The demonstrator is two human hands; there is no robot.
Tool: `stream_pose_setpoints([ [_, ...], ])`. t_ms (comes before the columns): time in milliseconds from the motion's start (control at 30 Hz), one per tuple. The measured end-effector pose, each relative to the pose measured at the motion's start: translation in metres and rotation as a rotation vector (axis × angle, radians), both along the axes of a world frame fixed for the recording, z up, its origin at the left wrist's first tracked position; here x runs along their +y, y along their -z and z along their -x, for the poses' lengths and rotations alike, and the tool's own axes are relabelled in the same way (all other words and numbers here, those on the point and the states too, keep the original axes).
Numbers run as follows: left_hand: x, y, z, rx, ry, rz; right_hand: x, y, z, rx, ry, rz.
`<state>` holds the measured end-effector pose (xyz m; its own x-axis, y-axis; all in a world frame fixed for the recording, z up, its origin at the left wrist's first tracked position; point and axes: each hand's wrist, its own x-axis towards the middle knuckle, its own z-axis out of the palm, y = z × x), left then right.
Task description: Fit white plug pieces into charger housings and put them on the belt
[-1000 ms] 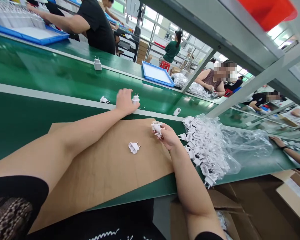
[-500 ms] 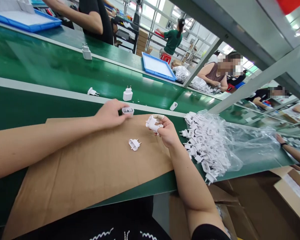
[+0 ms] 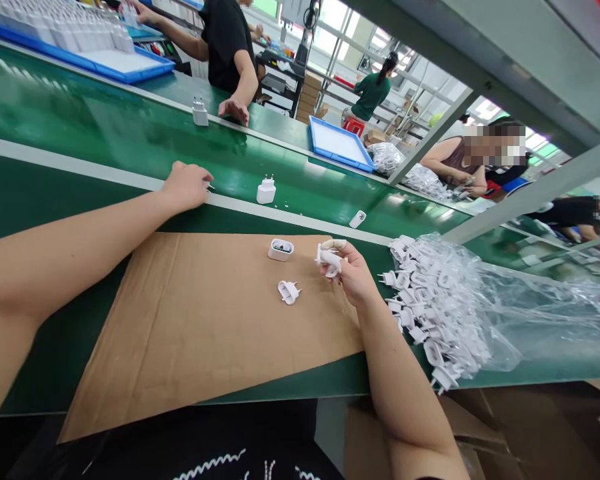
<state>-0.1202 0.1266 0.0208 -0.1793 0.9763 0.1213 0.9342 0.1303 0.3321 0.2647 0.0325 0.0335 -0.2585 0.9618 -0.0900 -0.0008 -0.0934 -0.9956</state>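
My left hand is at the belt's near rail, its fingers closed over a white plug piece whose pins stick out. My right hand holds white plug parts in bent fingers above the right end of the cardboard sheet. Between the hands, an oval white housing with dark parts inside rests on the cardboard. Nearer to me lies a white plug cover with its pins pointing right.
A heap of white plug parts spills from a clear bag on the right. On the green belt stand white chargers and an oval housing. Across it are blue trays and co-workers; one person's hand reaches over the belt edge.
My left hand has set the oval housing on the cardboard and moved left to the plug piece by the rail. My right hand still holds its parts. A co-worker's hand now reaches to the belt.
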Motion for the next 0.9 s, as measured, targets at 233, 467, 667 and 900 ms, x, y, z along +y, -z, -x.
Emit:
stream_pose_setpoints([
  [233,0.001,-0.009,0.033,0.108,0.017,0.063,-0.001,-0.004,0.002,0.074,-0.054,0.074],
  [467,-0.003,-0.005,0.025,0.020,-0.047,0.042,0.000,0.000,0.008,0.144,0.043,0.223],
  [667,-0.045,-0.026,0.009,0.034,0.031,-0.017,-0.002,0.000,0.012,0.182,0.086,0.247],
  [900,-0.098,-0.027,-0.061,-0.102,0.475,-0.063,-0.011,-0.002,0.021,0.030,0.030,0.102],
])
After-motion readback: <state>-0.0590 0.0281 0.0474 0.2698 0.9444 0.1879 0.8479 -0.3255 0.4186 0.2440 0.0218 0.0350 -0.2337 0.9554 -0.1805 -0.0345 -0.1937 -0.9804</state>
